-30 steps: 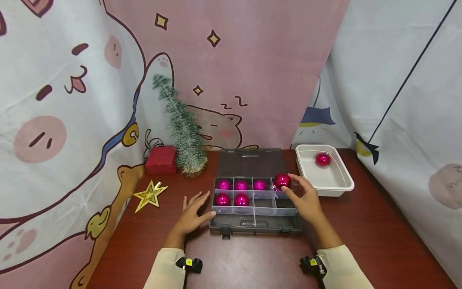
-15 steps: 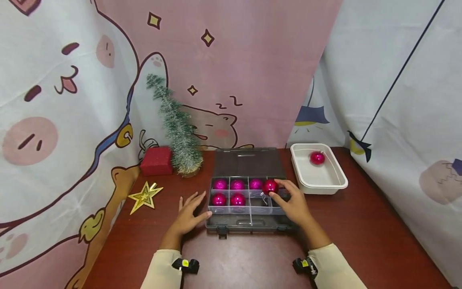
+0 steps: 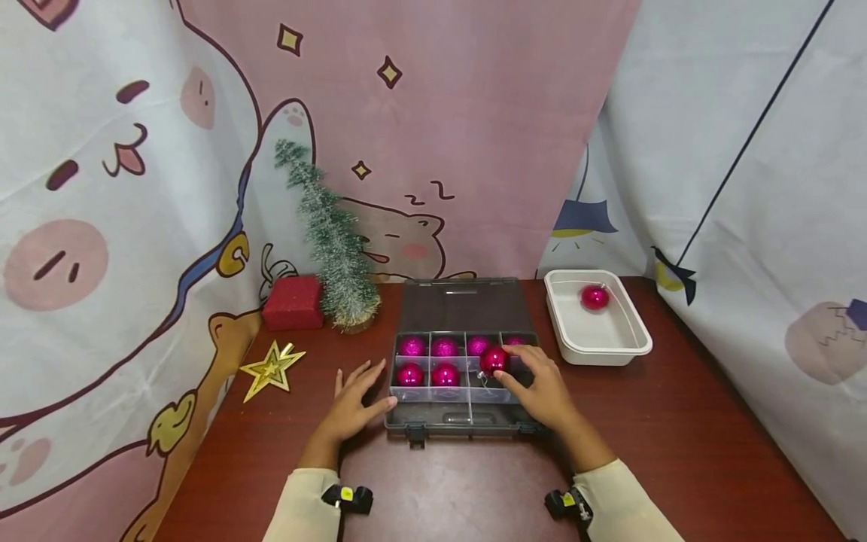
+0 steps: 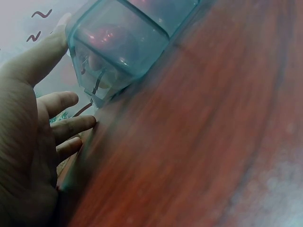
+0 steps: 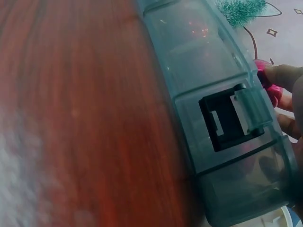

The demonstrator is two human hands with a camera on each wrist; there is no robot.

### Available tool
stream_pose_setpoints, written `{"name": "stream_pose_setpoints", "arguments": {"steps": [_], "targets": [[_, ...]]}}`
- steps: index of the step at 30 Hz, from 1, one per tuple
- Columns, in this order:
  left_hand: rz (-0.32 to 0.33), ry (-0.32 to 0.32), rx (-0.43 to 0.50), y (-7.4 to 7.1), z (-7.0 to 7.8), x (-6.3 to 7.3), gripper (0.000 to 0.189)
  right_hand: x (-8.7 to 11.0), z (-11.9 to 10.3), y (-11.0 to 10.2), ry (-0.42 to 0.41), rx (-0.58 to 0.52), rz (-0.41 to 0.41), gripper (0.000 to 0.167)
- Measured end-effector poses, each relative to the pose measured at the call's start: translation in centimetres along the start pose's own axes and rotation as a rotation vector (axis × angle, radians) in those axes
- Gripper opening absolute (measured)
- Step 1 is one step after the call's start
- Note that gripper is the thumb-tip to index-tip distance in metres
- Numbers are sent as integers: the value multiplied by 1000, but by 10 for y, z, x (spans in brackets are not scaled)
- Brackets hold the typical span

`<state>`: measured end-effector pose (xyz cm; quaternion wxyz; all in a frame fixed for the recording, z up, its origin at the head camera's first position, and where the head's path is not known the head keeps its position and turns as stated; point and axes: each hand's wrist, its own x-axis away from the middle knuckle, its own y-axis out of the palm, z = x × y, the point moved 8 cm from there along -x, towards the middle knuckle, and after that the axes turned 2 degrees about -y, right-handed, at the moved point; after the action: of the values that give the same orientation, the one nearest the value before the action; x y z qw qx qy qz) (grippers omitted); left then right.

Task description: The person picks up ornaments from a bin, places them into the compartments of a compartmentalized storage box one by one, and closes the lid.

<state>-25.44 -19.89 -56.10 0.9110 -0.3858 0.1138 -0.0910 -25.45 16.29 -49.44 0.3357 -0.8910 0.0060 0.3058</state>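
My right hand [image 3: 547, 388] pinches a shiny red Christmas bauble [image 3: 494, 361] between thumb and fingers, over the third compartment of the front row in a clear-grey divided box [image 3: 433, 415]. The bauble's cap and thread hang toward the lower left. In the right wrist view, part of the bauble [image 5: 275, 93] shows behind the box wall. Glittery baubles [image 3: 445, 346] fill the back row, the rightmost half hidden by my hand. Two shiny baubles [image 3: 409, 374] sit at the front left. My left hand [image 3: 351, 406] lies with fingers spread, thumb touching the box's left side.
To the right stands a white tray [image 3: 605, 354] with one shiny bauble [image 3: 594, 298] inside. A frosted mini Christmas tree [image 3: 342, 263], a red block [image 3: 293, 303] and a gold star [image 3: 272, 369] are at the left. The box's lid [image 3: 467, 305] is folded back.
My right hand has carried the bauble left and toward me, from the back row's right end to the front row's third compartment. My left hand has stayed by the box.
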Motion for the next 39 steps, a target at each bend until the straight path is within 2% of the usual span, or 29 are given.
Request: {"name": "stream_pose_setpoints", "arguments": {"steps": [6, 16, 39], "targets": [[-11, -17, -3, 0, 0, 0, 85, 2, 2, 5, 16, 2, -45, 49], [4, 1, 4, -3, 2, -1, 84, 2, 2, 8, 7, 49, -86, 51], [-11, -8, -10, -1, 1, -1, 85, 4, 0, 10, -42, 115, -97, 51]]}}
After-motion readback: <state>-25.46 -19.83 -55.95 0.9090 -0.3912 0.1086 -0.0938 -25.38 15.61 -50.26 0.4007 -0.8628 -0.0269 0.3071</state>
